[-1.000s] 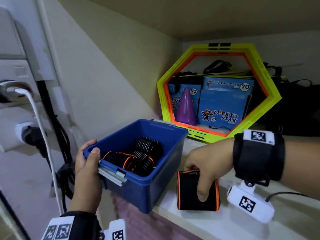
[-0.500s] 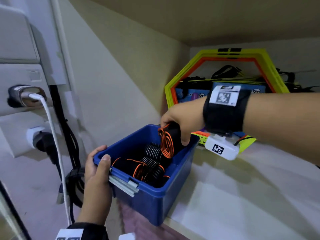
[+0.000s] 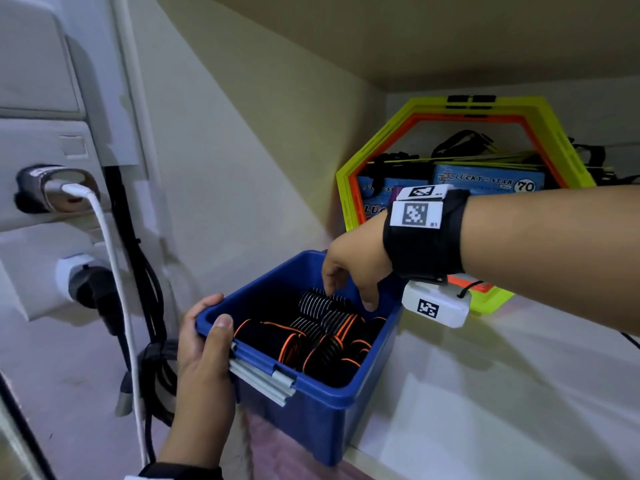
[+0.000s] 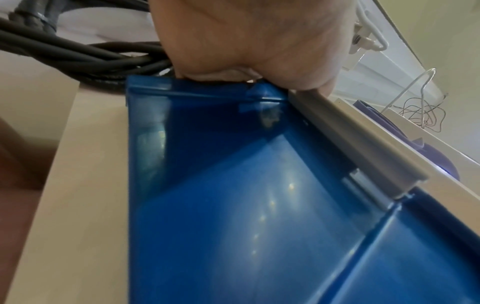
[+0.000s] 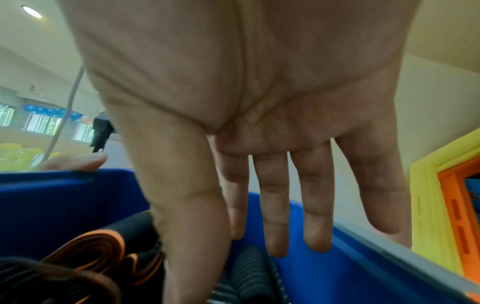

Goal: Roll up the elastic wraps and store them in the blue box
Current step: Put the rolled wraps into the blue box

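Note:
The blue box (image 3: 313, 407) stands at the shelf's left front edge, partly overhanging it. Inside lie several rolled black elastic wraps (image 3: 320, 336) with orange edges and white stripes. My left hand (image 3: 204, 344) grips the box's near left corner, thumb over the rim; the left wrist view shows that hand (image 4: 249, 45) curled on the box rim (image 4: 207, 90). My right hand (image 3: 349, 282) hangs over the box's far side with straight fingers pointing down, holding nothing. In the right wrist view its fingers (image 5: 275, 205) hover just above the rolled wraps (image 5: 98, 253).
A yellow and orange hexagonal frame (image 3: 540, 133) leans at the shelf's back, with blue Lucky Star boxes (image 3: 491, 183) behind it. White and black cables (image 3: 117, 289) and plugs hang on the wall at left. A low ceiling panel (image 3: 450, 32) runs above the shelf.
My right hand carried a rolled wrap from the shelf into the box and let it go; its fingers are now straight and empty. The left hand kept hold of the box.

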Motion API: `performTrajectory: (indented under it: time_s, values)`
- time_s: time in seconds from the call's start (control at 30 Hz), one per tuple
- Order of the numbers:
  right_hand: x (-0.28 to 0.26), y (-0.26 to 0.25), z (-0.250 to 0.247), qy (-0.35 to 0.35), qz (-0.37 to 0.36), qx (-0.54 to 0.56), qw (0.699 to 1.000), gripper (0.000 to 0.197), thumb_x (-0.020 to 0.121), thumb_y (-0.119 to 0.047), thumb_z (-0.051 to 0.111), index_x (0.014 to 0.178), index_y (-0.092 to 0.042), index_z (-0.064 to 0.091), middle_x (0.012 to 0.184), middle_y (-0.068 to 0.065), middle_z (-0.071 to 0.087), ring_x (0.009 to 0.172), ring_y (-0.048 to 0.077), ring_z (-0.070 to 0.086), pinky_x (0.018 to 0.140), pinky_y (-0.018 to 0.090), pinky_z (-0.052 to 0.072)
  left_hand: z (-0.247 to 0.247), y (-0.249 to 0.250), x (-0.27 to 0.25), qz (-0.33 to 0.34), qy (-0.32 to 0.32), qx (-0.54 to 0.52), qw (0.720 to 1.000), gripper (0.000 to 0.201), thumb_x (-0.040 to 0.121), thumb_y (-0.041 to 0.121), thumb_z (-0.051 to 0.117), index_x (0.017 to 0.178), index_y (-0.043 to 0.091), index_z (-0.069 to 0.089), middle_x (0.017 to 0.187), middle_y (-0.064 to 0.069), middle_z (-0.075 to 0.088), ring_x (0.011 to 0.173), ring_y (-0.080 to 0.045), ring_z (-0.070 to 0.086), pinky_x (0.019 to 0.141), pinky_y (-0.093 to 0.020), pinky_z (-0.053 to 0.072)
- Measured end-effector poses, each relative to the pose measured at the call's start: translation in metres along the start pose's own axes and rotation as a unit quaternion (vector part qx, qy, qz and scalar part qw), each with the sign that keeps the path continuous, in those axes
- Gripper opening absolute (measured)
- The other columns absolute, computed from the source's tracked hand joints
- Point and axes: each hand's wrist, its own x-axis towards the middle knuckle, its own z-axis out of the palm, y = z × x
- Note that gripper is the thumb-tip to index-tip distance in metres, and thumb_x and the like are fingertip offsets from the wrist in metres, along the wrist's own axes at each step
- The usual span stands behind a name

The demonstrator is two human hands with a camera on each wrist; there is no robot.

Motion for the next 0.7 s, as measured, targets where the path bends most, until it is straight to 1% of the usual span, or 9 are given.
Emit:
performTrajectory:
  time_s: [0.07,0.13,0.23,0.33,0.37,0.43,0.53,0.63,0.7]
  values:
    - [-0.001,0.008,-0.004,0.028,0.024,0.01,0.999,0.059,0.072,-0.022,0.087,0.125,-0.027,0.062,0.121,-0.003,0.064,0.109,0.02,0.062,0.095,0.036,0.052,0.0,0.0,0.0,0.001,-0.001,0.0,1.0,0.028,0.103,0.013,0.046,0.113,0.032,0.062,0.09,0.006,0.072,0.084,-0.018,0.068,0.074,-0.028,0.057]
    - [-0.001,0.019,-0.005,0.06,0.056,0.016,0.997,0.05,0.075,-0.028,0.085,0.121,-0.025,0.064,0.116,-0.001,0.065,0.104,0.022,0.062,0.088,0.035,0.053,0.0,0.0,0.0,0.002,-0.006,-0.004,1.0,0.028,0.103,0.013,0.046,0.113,0.032,0.063,0.09,0.004,0.071,0.082,-0.021,0.066,0.074,-0.035,0.056]
    - [0.003,0.034,0.001,0.08,0.103,0.006,0.991,0.044,0.083,-0.029,0.077,0.123,-0.021,0.061,0.108,-0.001,0.062,0.092,0.021,0.058,0.065,0.027,0.044,0.0,0.001,0.0,0.004,-0.002,-0.002,1.0,0.028,0.102,0.012,0.047,0.111,0.033,0.063,0.088,0.002,0.069,0.077,-0.022,0.063,0.066,-0.031,0.055]
    - [0.005,0.043,0.016,0.087,0.14,-0.008,0.986,0.049,0.088,-0.026,0.073,0.132,-0.022,0.053,0.104,-0.003,0.053,0.08,0.016,0.051,0.052,0.024,0.031,0.0,0.004,0.0,-0.001,0.004,-0.001,1.0,0.021,0.097,0.024,0.057,0.111,0.037,0.064,0.099,-0.003,0.07,0.088,-0.03,0.066,0.08,-0.042,0.054]
    - [0.005,0.046,0.022,0.09,0.148,-0.002,0.985,0.05,0.088,-0.023,0.072,0.133,-0.024,0.051,0.104,-0.002,0.052,0.079,0.017,0.052,0.052,0.024,0.033,-0.001,0.006,-0.001,-0.005,0.004,0.004,1.0,0.023,0.089,0.034,0.062,0.112,0.039,0.064,0.105,-0.007,0.069,0.094,-0.034,0.066,0.086,-0.049,0.052]
    - [0.006,0.049,0.031,0.101,0.156,0.035,0.982,0.049,0.087,-0.016,0.072,0.131,-0.025,0.052,0.106,0.0,0.057,0.081,0.021,0.06,0.057,0.03,0.049,-0.002,0.008,-0.002,-0.014,-0.002,0.018,1.0,0.039,0.075,0.048,0.063,0.113,0.042,0.063,0.115,-0.013,0.067,0.103,-0.04,0.064,0.094,-0.057,0.048]
    - [0.003,0.054,0.038,0.109,0.158,0.074,0.979,0.046,0.083,-0.012,0.072,0.123,-0.027,0.055,0.104,0.007,0.064,0.087,0.034,0.071,0.07,0.042,0.06,-0.002,0.013,0.0,-0.025,-0.003,0.016,1.0,0.04,0.071,0.05,0.062,0.111,0.045,0.062,0.114,-0.016,0.064,0.095,-0.04,0.06,0.085,-0.059,0.045]
    - [-0.012,0.057,0.044,0.093,0.154,0.099,0.979,0.043,0.084,-0.014,0.072,0.12,-0.028,0.055,0.101,0.011,0.069,0.082,0.036,0.074,0.063,0.037,0.059,-0.004,0.013,0.0,-0.037,-0.034,0.03,0.998,0.035,0.078,0.046,0.063,0.113,0.043,0.062,0.112,-0.011,0.066,0.09,-0.031,0.063,0.082,-0.051,0.047]
    - [-0.025,0.061,0.051,0.091,0.155,0.103,0.978,0.041,0.085,-0.018,0.071,0.119,-0.031,0.055,0.099,0.01,0.072,0.078,0.032,0.074,0.061,0.034,0.057,-0.004,0.015,-0.005,-0.038,-0.048,0.058,0.996,0.028,0.091,0.037,0.061,0.119,0.04,0.059,0.107,0.0,0.068,0.086,-0.015,0.068,0.081,-0.035,0.051]
